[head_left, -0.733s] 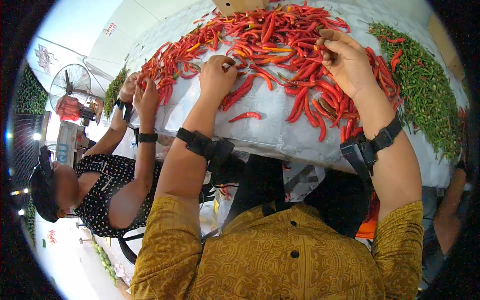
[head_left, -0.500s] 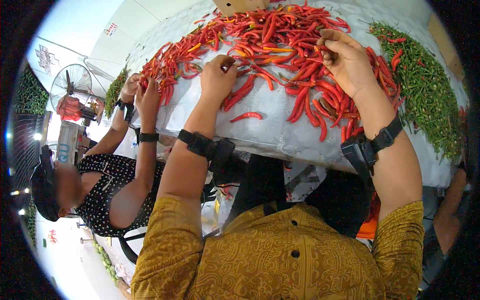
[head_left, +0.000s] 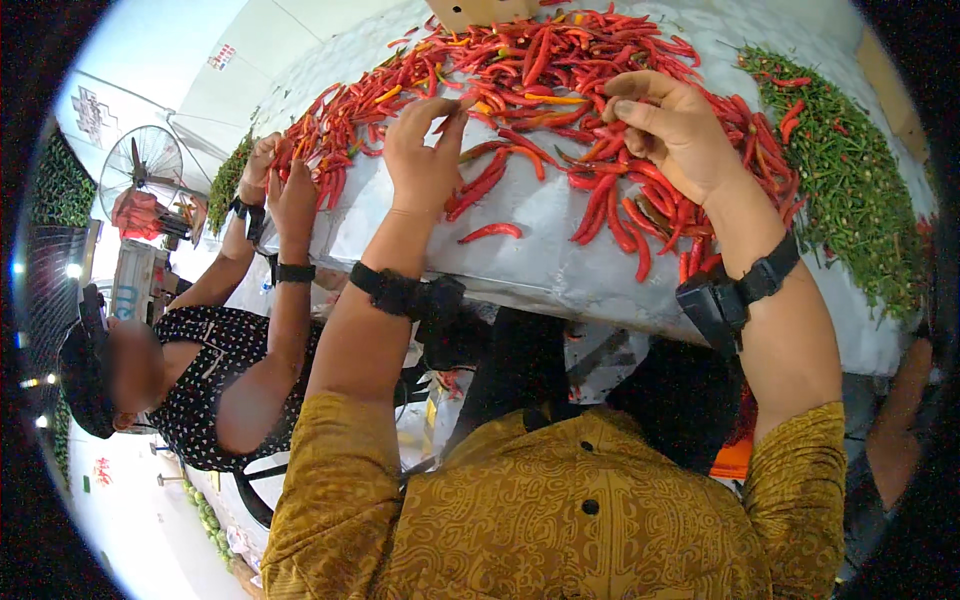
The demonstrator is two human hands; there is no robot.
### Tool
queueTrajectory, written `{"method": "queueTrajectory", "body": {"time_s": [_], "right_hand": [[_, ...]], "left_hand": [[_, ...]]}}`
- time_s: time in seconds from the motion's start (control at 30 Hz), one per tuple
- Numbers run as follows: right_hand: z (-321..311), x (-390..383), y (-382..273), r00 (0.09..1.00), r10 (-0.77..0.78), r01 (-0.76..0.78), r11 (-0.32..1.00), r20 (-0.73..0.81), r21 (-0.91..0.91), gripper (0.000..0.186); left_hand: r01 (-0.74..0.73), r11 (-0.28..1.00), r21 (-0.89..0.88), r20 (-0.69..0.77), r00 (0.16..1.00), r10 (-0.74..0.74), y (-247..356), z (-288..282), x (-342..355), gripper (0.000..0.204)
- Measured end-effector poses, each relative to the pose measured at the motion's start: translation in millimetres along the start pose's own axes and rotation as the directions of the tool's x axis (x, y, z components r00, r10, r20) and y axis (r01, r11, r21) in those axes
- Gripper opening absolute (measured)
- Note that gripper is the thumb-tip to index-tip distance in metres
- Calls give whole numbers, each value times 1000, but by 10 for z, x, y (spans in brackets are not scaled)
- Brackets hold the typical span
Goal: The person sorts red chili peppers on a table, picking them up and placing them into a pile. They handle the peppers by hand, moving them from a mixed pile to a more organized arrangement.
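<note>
My left hand [head_left: 420,155] is raised over the near part of the red chilli pile [head_left: 530,55], its fingers pinched on what looks like a slim red chilli [head_left: 456,108]. Farther right, my right hand [head_left: 680,135] hangs over the same pile with curled fingers and thumb drawn toward them; whatever it holds is too small to make out. A single red chilli [head_left: 490,231] lies apart on the pale covered table [head_left: 550,270], below and between my hands.
Green chillies [head_left: 840,190] are heaped along the table's right side. A cardboard box [head_left: 480,10] stands at the far edge. A co-worker [head_left: 205,380] at my left handles chillies. A fan [head_left: 140,170] stands behind them, and another person's arm [head_left: 900,400] shows at far right.
My left hand has moved up and slightly left, and a red piece now shows at its fingertips. My right hand has shifted left and slightly down.
</note>
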State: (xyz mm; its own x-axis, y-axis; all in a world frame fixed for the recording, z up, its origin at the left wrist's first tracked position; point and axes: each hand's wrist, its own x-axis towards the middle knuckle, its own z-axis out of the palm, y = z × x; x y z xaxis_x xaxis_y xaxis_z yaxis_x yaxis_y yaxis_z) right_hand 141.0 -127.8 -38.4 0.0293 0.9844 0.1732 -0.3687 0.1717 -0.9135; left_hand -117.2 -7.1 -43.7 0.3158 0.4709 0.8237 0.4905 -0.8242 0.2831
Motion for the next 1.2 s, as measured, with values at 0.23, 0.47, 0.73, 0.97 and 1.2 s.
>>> {"method": "queueTrajectory", "body": {"time_s": [0.23, 0.47, 0.73, 0.97, 1.2], "right_hand": [[128, -65, -9, 993, 18, -5, 993, 113, -115, 31], [123, -56, -6, 983, -3, 34, 985, 182, -168, 22], [10, -16, -28, 998, 35, -39, 996, 43, 86, 14], [-79, 34, 0, 996, -9, 47, 907, -94, 418, 11], [-98, 83, 15, 982, 19, 84, 843, -186, 531, 18]], "left_hand": [[45, 974, -220, 102, 995, -23, 686, 19, 48, 20], [231, 745, -626, 186, 972, -145, 1059, 334, -271, 24], [91, 899, -428, 191, 982, -8, 1014, 13, -433, 33], [111, 985, -131, 131, 987, -94, 514, -398, -540, 27], [167, 963, 212, 261, 940, -220, -117, -612, -601, 30]]}}
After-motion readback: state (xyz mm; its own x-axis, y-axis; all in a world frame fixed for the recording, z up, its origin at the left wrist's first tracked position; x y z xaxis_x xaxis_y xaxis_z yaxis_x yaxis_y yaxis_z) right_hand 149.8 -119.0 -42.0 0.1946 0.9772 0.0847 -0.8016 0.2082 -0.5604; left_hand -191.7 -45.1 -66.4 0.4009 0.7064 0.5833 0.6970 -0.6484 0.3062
